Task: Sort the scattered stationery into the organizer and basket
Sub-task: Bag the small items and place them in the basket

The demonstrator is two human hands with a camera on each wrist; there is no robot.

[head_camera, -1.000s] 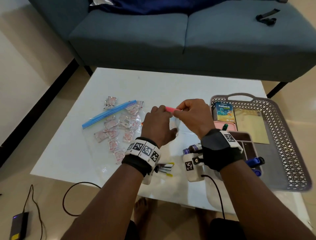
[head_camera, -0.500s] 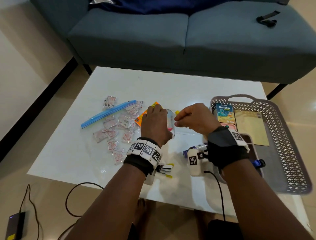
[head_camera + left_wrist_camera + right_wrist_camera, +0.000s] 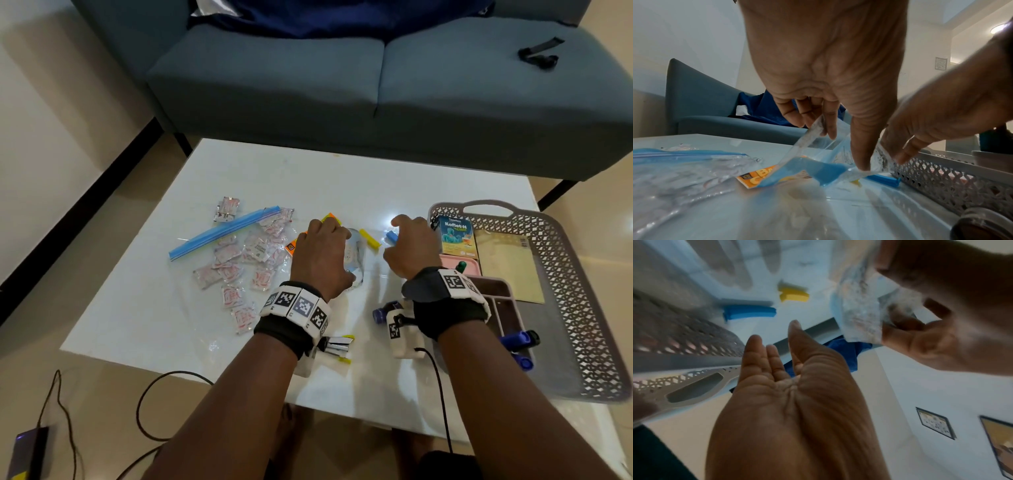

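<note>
My left hand (image 3: 337, 240) pinches a small clear plastic bag (image 3: 356, 260) and holds it down on the white table (image 3: 394, 178); the left wrist view shows the thumb pressing the bag (image 3: 818, 129). An orange card (image 3: 291, 246) lies under that hand. My right hand (image 3: 399, 240) hovers empty, fingers loose, over a blue clip (image 3: 390, 236), next to a yellow clip (image 3: 371, 240). In the right wrist view the right hand (image 3: 777, 332) is flat and the blue clip (image 3: 749, 311) lies just past its fingertips. The grey basket (image 3: 582, 308) holds the brown organizer tray (image 3: 496, 298).
A large zip bag of red-printed sachets (image 3: 239, 253) lies to the left. The basket also holds a Koflet-H box (image 3: 457, 236) and a tan notepad (image 3: 510, 267). Blue markers (image 3: 517, 339) lie in the organizer. Binder clips (image 3: 337, 344) sit near the front edge. A blue sofa (image 3: 376, 85) stands behind.
Both hands came down from a raised hold on a pink piece to the table. The right hand let go and moved right over the blue clip; the pink piece is out of sight.
</note>
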